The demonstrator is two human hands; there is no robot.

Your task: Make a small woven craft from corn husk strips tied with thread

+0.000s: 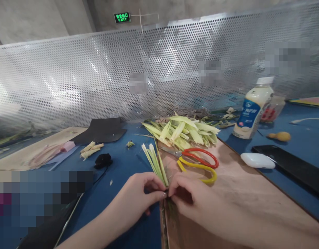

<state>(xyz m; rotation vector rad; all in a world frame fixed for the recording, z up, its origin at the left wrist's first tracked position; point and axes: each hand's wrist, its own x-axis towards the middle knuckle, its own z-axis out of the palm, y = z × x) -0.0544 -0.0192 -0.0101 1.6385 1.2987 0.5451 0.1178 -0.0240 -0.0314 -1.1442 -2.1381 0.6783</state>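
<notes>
A small bundle of pale green corn husk strips (156,162) fans upward, its lower end between the thumb and forefinger of my left hand (141,193). Close beside it, my right hand (192,197) is closed in a pinch at the same spot. Its fingertips nearly touch the left ones, and what they hold is too small and hidden to name. Just beyond my right hand lie scissors (201,154) with red and yellow handles. Behind them a heap of pale green corn husks (185,129) covers the far end of a wooden board (237,186).
On the right are a milk-drink bottle (249,112), a small gourd (282,136), a white earbud case (257,160) and a black phone (291,169). Leftward lie black sheet (99,130), husk pieces (90,150) and a black object (103,160). A perforated metal screen (97,83) stands behind.
</notes>
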